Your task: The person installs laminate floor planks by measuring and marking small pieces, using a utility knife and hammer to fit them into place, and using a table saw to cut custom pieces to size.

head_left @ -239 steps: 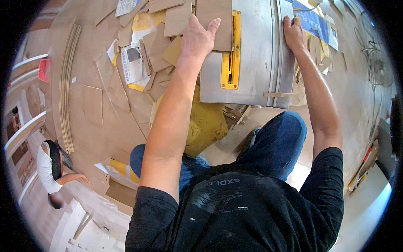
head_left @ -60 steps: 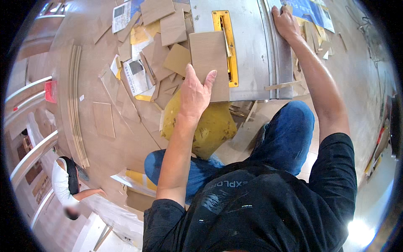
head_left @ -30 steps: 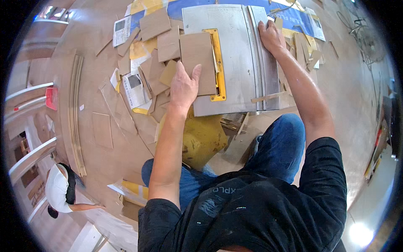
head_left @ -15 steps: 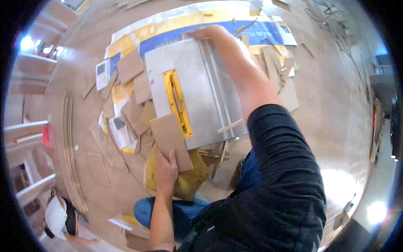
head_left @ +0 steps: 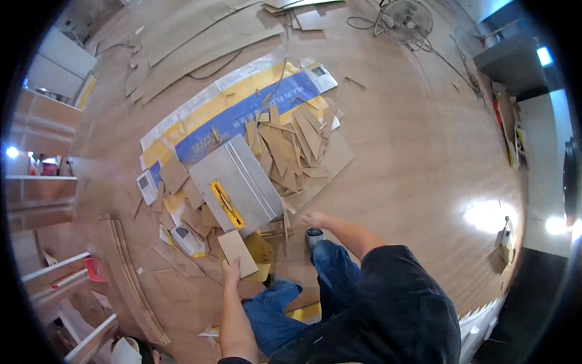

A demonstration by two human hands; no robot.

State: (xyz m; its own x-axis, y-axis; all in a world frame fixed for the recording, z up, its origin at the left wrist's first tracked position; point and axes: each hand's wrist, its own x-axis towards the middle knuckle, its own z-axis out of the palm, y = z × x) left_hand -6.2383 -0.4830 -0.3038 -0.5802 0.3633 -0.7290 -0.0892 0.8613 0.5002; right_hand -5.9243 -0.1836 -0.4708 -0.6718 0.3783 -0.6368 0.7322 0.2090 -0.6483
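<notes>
In my left hand (head_left: 231, 270) is a tan rectangular board (head_left: 237, 253), gripped at its near left side with the thumb on top. The board's far end lies at the near edge of a low grey metal saw table (head_left: 251, 179), close to its yellow slotted insert (head_left: 227, 204). My right hand (head_left: 313, 219) is off the table, to the right of its near corner and above my shoe (head_left: 314, 233). Its fingers look bunched and too small to make out; no object shows in them. A yellow panel (head_left: 259, 252) stands below the table's near side.
Board offcuts (head_left: 282, 145) are heaped beyond and right of the saw table, on a blue and yellow sheet (head_left: 227, 124). Long strips (head_left: 130, 279) lie at the left beside a white-railed frame (head_left: 57, 267). A round fan (head_left: 405, 23) with cords stands far right.
My right hand has left the far edge of the saw table and drawn back to its near right. The thin strip at the near corner is gone from the tabletop. The view has widened.
</notes>
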